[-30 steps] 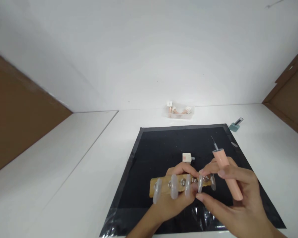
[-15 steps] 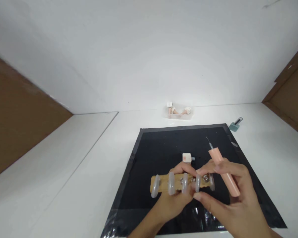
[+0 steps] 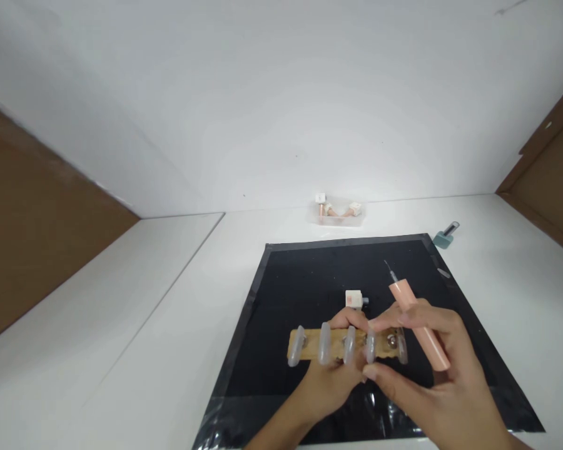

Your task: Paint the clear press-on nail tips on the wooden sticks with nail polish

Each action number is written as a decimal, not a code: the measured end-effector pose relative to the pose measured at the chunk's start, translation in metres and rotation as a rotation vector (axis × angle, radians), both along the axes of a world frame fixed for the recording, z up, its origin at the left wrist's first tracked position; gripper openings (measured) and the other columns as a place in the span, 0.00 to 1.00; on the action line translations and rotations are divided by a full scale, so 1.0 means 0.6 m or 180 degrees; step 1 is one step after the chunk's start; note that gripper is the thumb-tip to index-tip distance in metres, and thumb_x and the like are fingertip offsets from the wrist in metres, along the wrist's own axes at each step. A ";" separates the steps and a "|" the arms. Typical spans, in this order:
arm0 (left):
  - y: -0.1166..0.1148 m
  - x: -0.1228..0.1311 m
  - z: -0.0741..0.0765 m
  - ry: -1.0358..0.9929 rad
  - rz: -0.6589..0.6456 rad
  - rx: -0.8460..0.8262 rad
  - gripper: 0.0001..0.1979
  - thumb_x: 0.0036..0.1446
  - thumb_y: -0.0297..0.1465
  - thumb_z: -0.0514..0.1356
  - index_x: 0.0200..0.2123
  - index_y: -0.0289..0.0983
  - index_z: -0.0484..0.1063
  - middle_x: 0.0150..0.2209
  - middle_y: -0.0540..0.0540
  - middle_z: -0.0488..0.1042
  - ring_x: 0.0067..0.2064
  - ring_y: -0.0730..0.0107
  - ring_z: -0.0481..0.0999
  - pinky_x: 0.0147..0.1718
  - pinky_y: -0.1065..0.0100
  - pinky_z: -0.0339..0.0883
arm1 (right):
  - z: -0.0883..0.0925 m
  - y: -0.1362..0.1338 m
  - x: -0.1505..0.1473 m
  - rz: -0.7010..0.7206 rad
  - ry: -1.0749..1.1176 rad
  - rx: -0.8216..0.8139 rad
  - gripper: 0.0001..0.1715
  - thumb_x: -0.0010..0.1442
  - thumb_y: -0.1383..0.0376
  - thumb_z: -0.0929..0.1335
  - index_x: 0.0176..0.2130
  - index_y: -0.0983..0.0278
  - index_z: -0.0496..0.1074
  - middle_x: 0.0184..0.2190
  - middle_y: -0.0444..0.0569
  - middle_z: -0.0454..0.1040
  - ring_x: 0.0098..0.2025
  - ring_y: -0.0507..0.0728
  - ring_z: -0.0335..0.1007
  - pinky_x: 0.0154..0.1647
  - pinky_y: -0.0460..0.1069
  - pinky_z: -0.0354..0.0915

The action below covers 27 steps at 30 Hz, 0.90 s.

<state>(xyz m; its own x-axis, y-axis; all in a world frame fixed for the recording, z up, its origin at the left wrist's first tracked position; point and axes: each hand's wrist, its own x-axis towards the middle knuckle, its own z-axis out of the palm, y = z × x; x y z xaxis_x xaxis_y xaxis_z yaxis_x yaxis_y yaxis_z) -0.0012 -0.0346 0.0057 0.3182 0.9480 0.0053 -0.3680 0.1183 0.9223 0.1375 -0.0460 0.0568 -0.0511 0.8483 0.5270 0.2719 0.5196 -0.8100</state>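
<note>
My left hand (image 3: 326,387) is closed round the middle of a tan nail display strip (image 3: 312,345), holding it above the mat. Several clear, glittery false nails (image 3: 324,344) stand crosswise along it, and a shiny metal stud (image 3: 391,340) shows between two at the right. My right hand (image 3: 464,394) grips a nail polish brush (image 3: 420,325) by its peach handle, bristles up and to the left. Its thumb and a fingertip also touch the ends of one false nail (image 3: 371,345) near the strip's right end. Just beyond the fingers lies a white-and-peach polish bottle (image 3: 353,299).
A black mat (image 3: 281,275) lies on the white table (image 3: 169,337). At the back wall, a clear tray (image 3: 340,220) holds several peach-and-white bottles. A teal-based object (image 3: 443,239) and a loose clear nail (image 3: 443,273) are at the right. Brown panels flank both sides.
The strip has tilted slightly and shifted a little right. My right hand and the brush have moved slightly left. The pinched nail has moved slightly left.
</note>
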 end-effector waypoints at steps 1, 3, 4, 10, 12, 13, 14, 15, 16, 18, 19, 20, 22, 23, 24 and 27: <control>-0.001 0.000 -0.003 -0.0005 -0.0031 0.0007 0.12 0.52 0.38 0.63 0.28 0.38 0.65 0.21 0.56 0.63 0.21 0.81 0.59 0.21 0.78 0.55 | 0.002 -0.001 0.001 0.0009 -0.0025 -0.0014 0.18 0.54 0.69 0.70 0.42 0.55 0.64 0.33 0.44 0.72 0.37 0.56 0.72 0.35 0.47 0.70; -0.002 -0.001 -0.009 -0.0018 -0.0089 0.0013 0.09 0.53 0.36 0.62 0.30 0.39 0.65 0.21 0.56 0.63 0.20 0.82 0.59 0.20 0.78 0.54 | 0.004 -0.002 0.002 0.0042 -0.0064 -0.0046 0.18 0.54 0.69 0.70 0.42 0.54 0.63 0.33 0.44 0.72 0.37 0.55 0.73 0.35 0.47 0.70; -0.001 -0.002 -0.011 -0.0034 -0.0109 0.0016 0.09 0.53 0.36 0.62 0.30 0.39 0.66 0.22 0.56 0.63 0.20 0.82 0.59 0.20 0.78 0.54 | 0.005 -0.002 0.003 0.0046 -0.0069 -0.0044 0.17 0.54 0.68 0.70 0.42 0.54 0.63 0.33 0.44 0.72 0.36 0.55 0.73 0.35 0.47 0.70; 0.005 0.002 -0.009 -0.0140 -0.0002 -0.0008 0.12 0.52 0.37 0.63 0.27 0.38 0.64 0.22 0.55 0.63 0.20 0.82 0.59 0.19 0.78 0.54 | 0.007 -0.004 0.007 0.0012 -0.0169 -0.0071 0.18 0.54 0.67 0.71 0.43 0.54 0.63 0.35 0.43 0.74 0.38 0.55 0.74 0.37 0.47 0.71; 0.006 0.005 -0.003 -0.0199 -0.0027 -0.0043 0.15 0.51 0.39 0.63 0.26 0.38 0.62 0.20 0.56 0.61 0.18 0.83 0.57 0.17 0.78 0.52 | 0.004 -0.005 0.007 0.0014 -0.0213 -0.0075 0.18 0.54 0.66 0.71 0.43 0.54 0.63 0.35 0.44 0.75 0.38 0.56 0.75 0.36 0.47 0.72; 0.006 0.006 0.000 -0.0215 -0.0050 -0.0060 0.16 0.50 0.41 0.63 0.25 0.38 0.61 0.19 0.57 0.61 0.18 0.83 0.57 0.16 0.78 0.51 | 0.003 -0.005 0.008 0.0009 -0.0210 -0.0068 0.18 0.54 0.66 0.71 0.43 0.54 0.63 0.36 0.44 0.75 0.38 0.56 0.75 0.36 0.47 0.72; 0.006 0.008 0.002 -0.0216 -0.0074 -0.0075 0.17 0.49 0.42 0.63 0.25 0.38 0.60 0.18 0.57 0.60 0.17 0.82 0.56 0.16 0.78 0.51 | 0.002 -0.005 0.008 0.0001 -0.0199 -0.0066 0.18 0.55 0.66 0.71 0.44 0.54 0.63 0.36 0.44 0.75 0.38 0.56 0.75 0.36 0.47 0.72; 0.006 0.009 0.003 -0.0217 -0.0081 -0.0079 0.19 0.48 0.44 0.64 0.25 0.38 0.59 0.17 0.57 0.60 0.17 0.82 0.56 0.16 0.77 0.51 | 0.001 -0.005 0.009 -0.0010 -0.0179 -0.0075 0.18 0.55 0.65 0.71 0.44 0.54 0.63 0.37 0.45 0.75 0.39 0.56 0.76 0.37 0.47 0.72; 0.007 0.009 0.004 -0.0219 -0.0080 -0.0085 0.19 0.48 0.45 0.64 0.25 0.38 0.59 0.17 0.57 0.60 0.17 0.82 0.57 0.16 0.77 0.51 | 0.002 -0.005 0.010 -0.0022 -0.0158 -0.0093 0.18 0.55 0.65 0.71 0.44 0.54 0.63 0.37 0.45 0.76 0.40 0.56 0.76 0.38 0.47 0.72; 0.011 0.009 0.006 -0.0289 -0.0048 -0.0136 0.20 0.46 0.46 0.64 0.26 0.39 0.60 0.17 0.58 0.59 0.16 0.82 0.56 0.15 0.77 0.49 | 0.006 -0.004 0.017 -0.0082 -0.0104 -0.0132 0.18 0.56 0.65 0.71 0.45 0.54 0.63 0.38 0.45 0.76 0.41 0.56 0.76 0.40 0.48 0.72; 0.014 0.009 0.007 -0.0371 -0.0017 -0.0180 0.20 0.46 0.46 0.64 0.26 0.39 0.60 0.17 0.58 0.58 0.15 0.83 0.55 0.14 0.77 0.47 | 0.010 -0.003 0.023 -0.0125 -0.0079 -0.0156 0.17 0.57 0.65 0.70 0.45 0.54 0.63 0.38 0.44 0.76 0.42 0.56 0.76 0.42 0.48 0.72; 0.019 0.007 0.009 -0.0465 0.0041 -0.0247 0.20 0.45 0.46 0.65 0.26 0.39 0.61 0.17 0.58 0.57 0.15 0.84 0.53 0.13 0.78 0.44 | 0.015 -0.001 0.030 -0.0192 -0.0043 -0.0168 0.16 0.58 0.65 0.69 0.46 0.54 0.63 0.38 0.44 0.77 0.42 0.55 0.76 0.43 0.48 0.71; 0.028 0.003 0.016 -0.0658 0.0219 -0.0417 0.20 0.43 0.45 0.66 0.26 0.38 0.62 0.16 0.60 0.55 0.14 0.86 0.48 0.13 0.78 0.40 | 0.024 0.008 0.049 -0.0336 -0.0010 -0.0189 0.14 0.60 0.63 0.67 0.47 0.54 0.64 0.36 0.44 0.77 0.41 0.55 0.76 0.46 0.49 0.70; 0.032 0.000 0.020 -0.0719 0.0328 -0.0524 0.20 0.43 0.44 0.67 0.26 0.38 0.62 0.16 0.60 0.55 0.14 0.87 0.48 0.13 0.78 0.40 | 0.027 0.015 0.058 -0.0428 0.0017 -0.0168 0.12 0.62 0.62 0.66 0.47 0.55 0.65 0.34 0.44 0.78 0.39 0.55 0.76 0.47 0.50 0.69; 0.036 -0.003 0.024 -0.0764 0.0442 -0.0605 0.19 0.42 0.43 0.68 0.27 0.38 0.63 0.16 0.60 0.54 0.14 0.87 0.47 0.14 0.78 0.40 | 0.028 0.024 0.068 -0.0499 0.0041 -0.0157 0.11 0.63 0.61 0.64 0.47 0.55 0.67 0.31 0.43 0.78 0.35 0.54 0.76 0.45 0.50 0.69; 0.043 -0.011 0.034 -0.0747 0.0673 -0.0748 0.20 0.39 0.40 0.69 0.28 0.37 0.64 0.16 0.60 0.54 0.14 0.87 0.48 0.14 0.78 0.40 | 0.014 0.059 0.087 -0.0403 -0.0059 -0.0211 0.12 0.64 0.58 0.63 0.35 0.57 0.74 0.20 0.43 0.74 0.37 0.56 0.75 0.38 0.49 0.69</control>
